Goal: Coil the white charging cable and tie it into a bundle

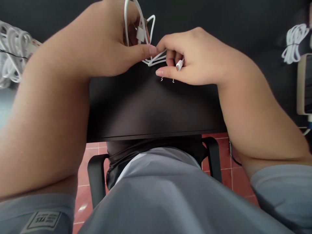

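A white cable (158, 60) runs in loops between my two hands above the dark table. My left hand (122, 42) is closed on part of it, thumb pressed on the loops, with a larger white plug (140, 34) showing by its fingers. My right hand (187, 55) has curled fingers around the other side of the cable, and a small white connector (179, 65) sticks out between its fingers and palm. Below the right thumb, two short white curly bits (173, 80) show against the table; whether they are held cannot be made out.
Bundled white cables (14, 52) lie at the far left, and another tied white bundle (293, 44) at the upper right. A pale-edged device (301, 84) sits at the right edge. The table's front edge (156, 134) is near my body, above chair armrests.
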`<act>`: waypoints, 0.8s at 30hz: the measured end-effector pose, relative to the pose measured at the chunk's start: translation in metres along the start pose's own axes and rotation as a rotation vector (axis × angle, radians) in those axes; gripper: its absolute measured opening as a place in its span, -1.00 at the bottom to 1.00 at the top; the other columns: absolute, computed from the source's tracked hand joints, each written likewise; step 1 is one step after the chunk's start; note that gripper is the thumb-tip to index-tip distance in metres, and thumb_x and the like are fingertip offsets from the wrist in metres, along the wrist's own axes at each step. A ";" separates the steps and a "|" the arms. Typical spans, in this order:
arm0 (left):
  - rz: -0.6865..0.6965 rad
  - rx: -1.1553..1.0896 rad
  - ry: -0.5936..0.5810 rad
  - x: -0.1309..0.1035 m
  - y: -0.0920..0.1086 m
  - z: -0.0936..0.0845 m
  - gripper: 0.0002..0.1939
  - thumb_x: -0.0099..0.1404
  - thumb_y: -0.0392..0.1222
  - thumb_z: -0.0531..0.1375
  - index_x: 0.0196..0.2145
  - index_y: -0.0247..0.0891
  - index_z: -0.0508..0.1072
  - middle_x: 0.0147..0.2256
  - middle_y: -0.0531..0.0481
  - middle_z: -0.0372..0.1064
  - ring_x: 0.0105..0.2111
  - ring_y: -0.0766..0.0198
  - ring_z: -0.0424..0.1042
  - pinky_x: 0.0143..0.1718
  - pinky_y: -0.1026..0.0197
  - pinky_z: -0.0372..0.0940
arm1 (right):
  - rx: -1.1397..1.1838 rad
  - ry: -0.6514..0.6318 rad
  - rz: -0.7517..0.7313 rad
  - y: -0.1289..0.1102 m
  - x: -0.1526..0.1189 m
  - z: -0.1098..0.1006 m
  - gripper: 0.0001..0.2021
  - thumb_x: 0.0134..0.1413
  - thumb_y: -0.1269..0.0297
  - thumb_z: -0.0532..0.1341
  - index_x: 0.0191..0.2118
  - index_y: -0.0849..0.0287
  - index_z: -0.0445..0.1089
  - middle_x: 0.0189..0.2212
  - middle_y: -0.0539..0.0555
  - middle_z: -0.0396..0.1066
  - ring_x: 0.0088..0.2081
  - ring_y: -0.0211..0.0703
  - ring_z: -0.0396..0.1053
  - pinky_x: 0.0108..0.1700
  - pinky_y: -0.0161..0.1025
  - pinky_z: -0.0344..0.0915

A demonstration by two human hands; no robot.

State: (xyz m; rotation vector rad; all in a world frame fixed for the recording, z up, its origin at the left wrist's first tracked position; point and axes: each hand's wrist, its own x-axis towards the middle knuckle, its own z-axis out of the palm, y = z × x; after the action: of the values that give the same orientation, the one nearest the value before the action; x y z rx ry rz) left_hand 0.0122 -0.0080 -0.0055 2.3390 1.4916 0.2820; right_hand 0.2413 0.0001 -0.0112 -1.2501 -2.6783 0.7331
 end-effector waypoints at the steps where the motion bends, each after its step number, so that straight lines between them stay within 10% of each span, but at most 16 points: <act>1: -0.004 0.002 -0.003 0.000 0.000 0.000 -0.59 0.31 0.16 0.13 -0.14 -0.23 0.48 -0.35 0.08 0.31 -0.39 0.50 0.18 -0.27 0.31 -0.03 | 0.004 0.006 0.001 0.000 0.000 0.000 -0.74 0.19 0.06 0.31 -0.02 -0.04 0.48 -0.24 -0.03 0.57 -0.28 -0.21 0.43 -0.19 -0.22 0.23; 24: -0.002 0.023 0.009 0.001 -0.001 0.002 -0.57 0.30 0.19 0.12 -0.15 -0.23 0.48 -0.37 0.08 0.29 -0.42 0.51 0.15 -0.24 0.31 -0.03 | -0.035 0.002 0.006 0.000 0.000 0.001 -0.70 0.20 0.06 0.27 0.02 -0.02 0.48 -0.19 -0.03 0.56 -0.31 -0.23 0.40 -0.18 -0.22 0.21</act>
State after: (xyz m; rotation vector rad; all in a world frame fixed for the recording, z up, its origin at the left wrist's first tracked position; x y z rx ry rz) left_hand 0.0123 -0.0069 -0.0075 2.3566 1.5087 0.2767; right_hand 0.2410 -0.0001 -0.0123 -1.2672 -2.6976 0.6885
